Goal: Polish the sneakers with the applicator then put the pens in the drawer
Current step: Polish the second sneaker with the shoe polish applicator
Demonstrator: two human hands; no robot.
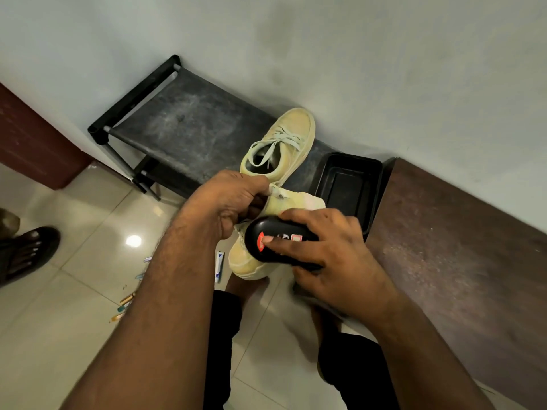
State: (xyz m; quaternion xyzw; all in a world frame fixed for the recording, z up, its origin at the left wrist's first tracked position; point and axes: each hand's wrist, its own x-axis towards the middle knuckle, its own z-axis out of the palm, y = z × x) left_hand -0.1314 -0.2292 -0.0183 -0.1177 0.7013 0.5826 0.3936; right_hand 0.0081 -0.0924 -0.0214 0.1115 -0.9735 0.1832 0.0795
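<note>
My left hand [233, 199] grips a pale yellow sneaker [248, 261] by its collar and holds it in the air over my knees. My right hand [322, 247] holds a black oval polish applicator [275, 241] with a red label, pressed against the sneaker's side. The second yellow sneaker [284, 143] lies on the black rack's top, toe pointing away. Several pens [127, 300] lie scattered on the tiled floor to the left, partly hidden behind my left forearm.
A black shoe rack [177, 122] stands against the wall. A black plastic tray [346, 187] sits beside a brown cabinet [458, 255] on the right. A small white tube [219, 266] lies on the floor. Another person's sandalled foot [26, 253] is at far left.
</note>
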